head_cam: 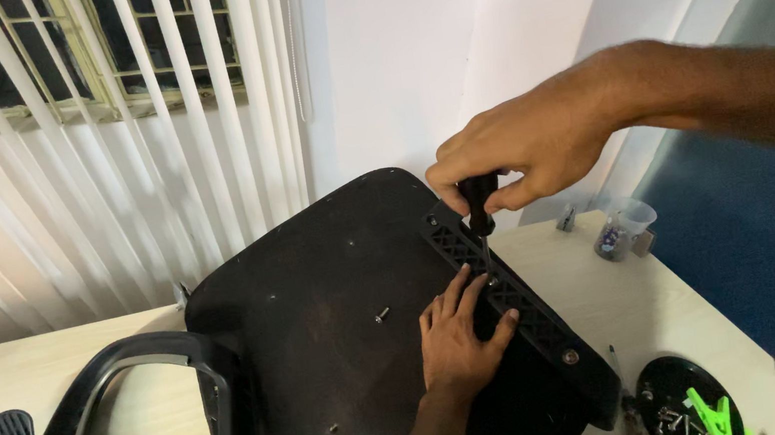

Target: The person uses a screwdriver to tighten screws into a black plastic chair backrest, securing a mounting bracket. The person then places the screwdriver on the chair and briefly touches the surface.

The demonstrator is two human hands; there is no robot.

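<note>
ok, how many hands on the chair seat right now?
2. Left hand lies flat on the black seat underside beside the ribbed bracket; right hand grips a screwdriver standing on that bracket.

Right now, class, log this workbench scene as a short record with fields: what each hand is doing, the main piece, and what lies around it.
Right hand: grips a black screwdriver, tip down on the bracket.
Left hand: flat on the panel, fingers touching the bracket.
Main piece: black chair seat panel, underside up, on a pale table.
Bracket: black ribbed strip along the panel's right edge.
Loose screw: on the panel.
Nearby: clear plastic cup; round black tray of screws; curved black chair frame.
</note>
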